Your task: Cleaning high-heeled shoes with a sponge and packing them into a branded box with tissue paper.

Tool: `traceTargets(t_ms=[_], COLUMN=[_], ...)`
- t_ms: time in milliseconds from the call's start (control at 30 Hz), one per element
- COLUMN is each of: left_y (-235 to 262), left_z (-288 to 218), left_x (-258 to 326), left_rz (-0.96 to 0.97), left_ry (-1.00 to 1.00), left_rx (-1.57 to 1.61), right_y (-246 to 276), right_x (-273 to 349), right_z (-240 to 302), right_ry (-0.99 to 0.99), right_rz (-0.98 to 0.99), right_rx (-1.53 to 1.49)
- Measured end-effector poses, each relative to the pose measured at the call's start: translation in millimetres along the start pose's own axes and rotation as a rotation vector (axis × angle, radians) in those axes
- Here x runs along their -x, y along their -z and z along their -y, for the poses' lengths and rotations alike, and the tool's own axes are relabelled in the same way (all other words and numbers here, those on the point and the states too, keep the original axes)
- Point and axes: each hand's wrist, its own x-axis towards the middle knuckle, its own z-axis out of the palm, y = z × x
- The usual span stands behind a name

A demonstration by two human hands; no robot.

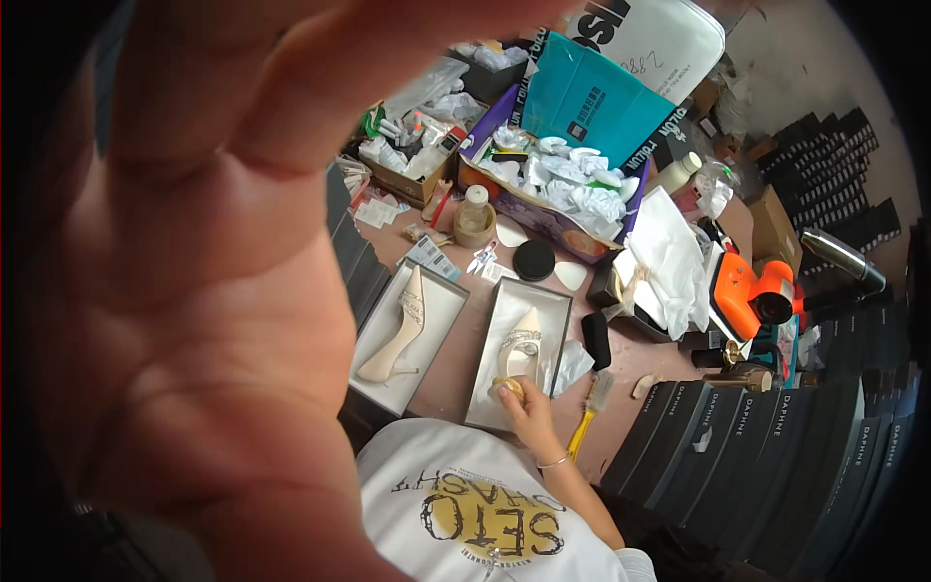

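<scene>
My left hand (pixel 204 320) is very close to the camera, palm showing and fingers stretched upward, covering the left side; its fingertips run out of view. My right hand (pixel 529 412) is closed on a small tan piece (pixel 507 386) at the near end of an open box (pixel 478 393). In that box lies a cream shoe (pixel 525 339) with glittering straps, right by my fingers. A matching high-heeled shoe (pixel 400 335) rests on its side in another open box (pixel 438 315) to the left. What the tan piece is, I cannot make out.
A yellow-handled brush (pixel 588 412) and a black brush (pixel 595 339) lie right of the boxes. Beyond stand a purple carton (pixel 553 221) of crumpled paper, a capped jar (pixel 474 218) and a black round lid (pixel 533 260). An orange device (pixel 737 296) and stacked dark shoeboxes (pixel 756 436) are at right.
</scene>
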Motion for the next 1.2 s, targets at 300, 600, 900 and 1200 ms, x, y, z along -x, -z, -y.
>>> traceTargets(t_ms=[300, 600, 900, 1200], left_y=[28.0, 14.8, -0.2, 17.3], left_z=[-6.4, -1.2, 2.5, 30.2], left_x=[-85.5, -88.0, -82.6, -72.3], left_rz=[0.03, 0.03, 0.023, -0.006], left_ry=[-0.18, -0.221, -0.216, -0.096], left_rx=[-0.004, 0.005, 0.041, -0.078], right_y=[3.2, 2.0, 8.6, 3.2], right_x=[5.7, 5.7, 8.6, 7.1], right_z=[-12.0, -9.8, -12.9, -2.1], right_ry=[0.036, 0.034, 0.06, 0.006], right_rz=[-0.034, 0.004, -0.007, 0.001], right_rx=[0.038, 0.032, 0.063, 0.093])
